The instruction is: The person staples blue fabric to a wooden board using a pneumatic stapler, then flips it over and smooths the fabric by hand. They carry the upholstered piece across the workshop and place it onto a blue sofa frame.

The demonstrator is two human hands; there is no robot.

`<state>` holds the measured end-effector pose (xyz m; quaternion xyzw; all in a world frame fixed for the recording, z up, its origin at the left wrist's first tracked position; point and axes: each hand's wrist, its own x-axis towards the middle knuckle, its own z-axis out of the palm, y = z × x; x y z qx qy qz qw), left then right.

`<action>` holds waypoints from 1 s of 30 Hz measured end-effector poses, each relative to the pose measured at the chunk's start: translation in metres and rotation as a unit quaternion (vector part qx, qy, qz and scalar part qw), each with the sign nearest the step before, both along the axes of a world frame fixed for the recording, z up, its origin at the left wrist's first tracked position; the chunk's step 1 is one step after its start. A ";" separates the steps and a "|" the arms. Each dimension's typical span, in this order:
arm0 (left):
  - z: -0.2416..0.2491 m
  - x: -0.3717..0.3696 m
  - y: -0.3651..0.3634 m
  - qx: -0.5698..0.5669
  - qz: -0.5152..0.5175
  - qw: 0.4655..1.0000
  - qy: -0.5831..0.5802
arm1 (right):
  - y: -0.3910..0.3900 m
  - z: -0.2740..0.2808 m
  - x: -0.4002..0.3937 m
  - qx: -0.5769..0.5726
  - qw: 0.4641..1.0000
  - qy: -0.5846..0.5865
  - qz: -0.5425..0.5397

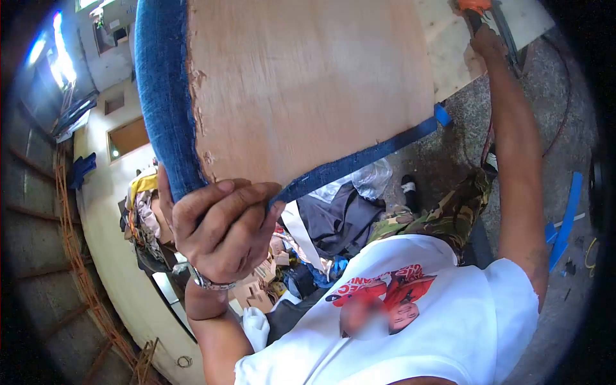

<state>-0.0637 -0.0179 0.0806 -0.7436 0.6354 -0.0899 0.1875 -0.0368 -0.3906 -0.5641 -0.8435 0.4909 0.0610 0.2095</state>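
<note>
The left hand [224, 221] clamps blue denim [163, 96] at the wooden panel's [308, 90] near corner, likely keeping it taut; the panel juts past the tabletop's [454, 45] near edge, where the right hand [489, 42] grips an orange tool [475, 5].

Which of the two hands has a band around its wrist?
The left hand, gripping the denim-edged board; the right hand, on the orange tool, is bare-wristed.

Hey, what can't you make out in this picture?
In the head view:
- Wooden panel: far end cut off by the top edge; near corner hidden by the left hand.
- Orange tool in the right hand: cut off by the top edge.
- Shirt print: partly blurred.
</note>
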 end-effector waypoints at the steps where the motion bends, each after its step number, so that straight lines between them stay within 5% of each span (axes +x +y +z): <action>1: -0.001 0.003 -0.002 0.000 -0.020 1.000 0.003 | 0.000 0.034 -0.008 0.059 0.996 -0.044 -0.041; 3: -0.009 0.012 0.004 -0.025 -0.026 0.999 0.004 | 0.027 0.072 -0.035 0.067 0.978 -0.171 -0.095; 4: -0.014 0.014 0.006 -0.043 -0.030 0.999 0.006 | 0.031 0.087 -0.058 0.224 0.943 -0.230 -0.092; 6: -0.017 0.020 0.010 -0.073 -0.098 0.993 -0.007 | 0.087 0.103 -0.099 0.210 0.881 -0.398 -0.145; 9: -0.018 0.021 0.022 -0.121 -0.119 0.985 0.011 | 0.224 0.239 -0.178 0.209 0.851 -0.425 -0.226; 11: -0.017 0.026 0.027 -0.136 -0.153 0.979 0.019 | 0.297 0.315 -0.213 0.309 0.734 -0.557 -0.235; 15: -0.017 0.021 0.026 -0.166 -0.189 0.968 0.009 | 0.384 0.410 -0.259 0.358 0.690 -0.584 -0.234; 22: -0.016 0.016 0.024 -0.158 -0.184 0.970 0.006 | 0.410 0.469 -0.280 0.496 0.461 -0.723 -0.134; 30: -0.017 0.016 0.027 -0.191 -0.179 0.965 0.026 | 0.388 0.497 -0.235 0.619 0.421 -0.652 -0.119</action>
